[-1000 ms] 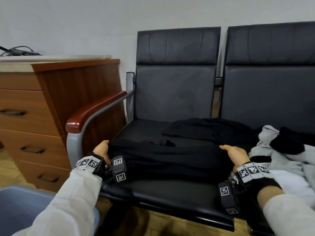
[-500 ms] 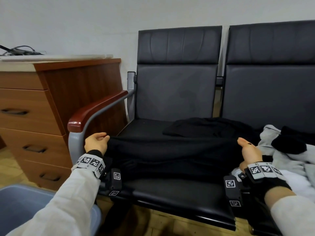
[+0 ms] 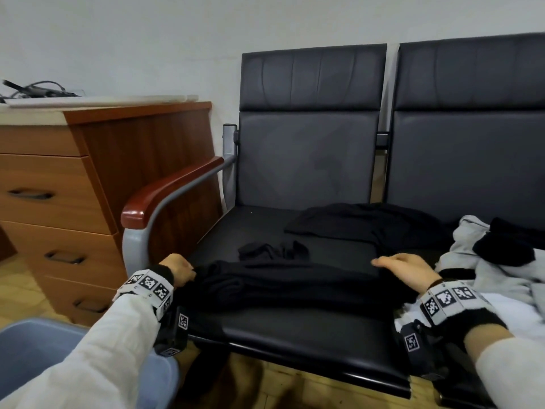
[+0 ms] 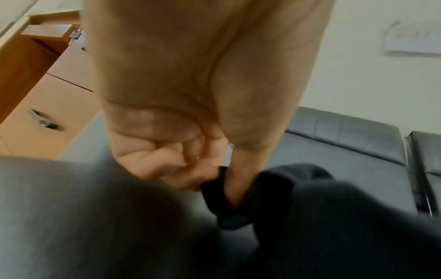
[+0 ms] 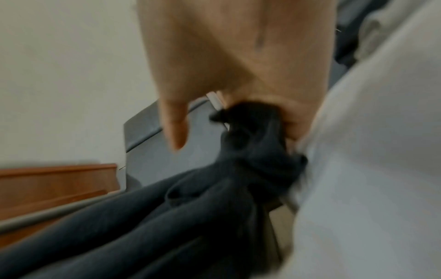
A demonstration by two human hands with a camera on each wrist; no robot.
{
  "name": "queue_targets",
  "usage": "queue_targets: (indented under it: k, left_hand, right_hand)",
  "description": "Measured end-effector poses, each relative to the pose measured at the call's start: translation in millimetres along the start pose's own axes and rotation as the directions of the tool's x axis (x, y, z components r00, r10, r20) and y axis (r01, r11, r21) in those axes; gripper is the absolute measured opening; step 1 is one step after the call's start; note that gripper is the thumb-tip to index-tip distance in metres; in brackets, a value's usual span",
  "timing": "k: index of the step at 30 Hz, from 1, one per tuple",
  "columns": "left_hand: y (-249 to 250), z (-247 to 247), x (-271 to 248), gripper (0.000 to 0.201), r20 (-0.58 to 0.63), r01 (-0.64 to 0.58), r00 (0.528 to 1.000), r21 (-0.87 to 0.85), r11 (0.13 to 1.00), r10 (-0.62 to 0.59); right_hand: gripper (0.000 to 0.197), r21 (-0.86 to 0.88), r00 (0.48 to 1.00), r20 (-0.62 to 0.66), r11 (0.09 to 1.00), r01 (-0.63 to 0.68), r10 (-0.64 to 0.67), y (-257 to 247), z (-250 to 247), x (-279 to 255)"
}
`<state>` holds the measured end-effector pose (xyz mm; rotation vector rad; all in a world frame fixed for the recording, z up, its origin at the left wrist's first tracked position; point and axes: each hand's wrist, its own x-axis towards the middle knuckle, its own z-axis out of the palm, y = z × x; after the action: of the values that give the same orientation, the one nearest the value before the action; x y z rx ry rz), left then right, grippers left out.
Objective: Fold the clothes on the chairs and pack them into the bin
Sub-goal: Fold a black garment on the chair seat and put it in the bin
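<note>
Black garment (image 3: 295,283) on chair seat (image 3: 295,329), left hand (image 3: 180,268) and right hand (image 3: 407,271) gripping its ends

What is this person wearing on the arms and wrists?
Both arms are in loose white sleeves. Behind the left hand and the right hand sits a white wristband printed with black square markers over a black cuff. A black box with one more marker hangs under each wrist.

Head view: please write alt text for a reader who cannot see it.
Two hands hold a black garment stretched across a black chair seat: the left hand grips its left end, the right hand its right end. More black clothes and a grey garment lie further right; a blue bin stands at lower left.
</note>
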<state>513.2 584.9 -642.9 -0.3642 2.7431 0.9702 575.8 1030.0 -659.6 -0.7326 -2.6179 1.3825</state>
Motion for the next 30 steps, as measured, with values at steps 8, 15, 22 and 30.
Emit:
queue_targets:
  k: [8,15,22,30]
  left_hand:
    - [37.9,21.6,-6.4,0.083,0.294,-0.136,0.945,-0.050,0.990,0.144]
    - [68.5,21.0,-9.9,0.028,-0.202,-0.260,0.963,-0.547,0.796,0.176]
    - [101.5,10.4,-19.5,0.074,-0.108,-0.272,0.917,-0.874,0.402,0.385]
    - [71.0,66.9,-6.6,0.135,0.089,-0.305,0.951,0.146,0.941,0.295]
  right_hand:
    - [0.022,-0.392,0.969,0.244,0.910,0.138,-0.041,-30.2,17.6,-23.5]
    - [0.032,0.435,0.995,-0.078,0.896,0.087,-0.059,-51.3,22.5,-21.2]
    - [0.074,0.848,0.978,0.152,0.527,-0.056,-0.141,-67.9,24.8,-21.2]
    - [0.035,0.408,0.944,0.325,0.892,-0.193,0.056,-54.6,45.6,-32.1]
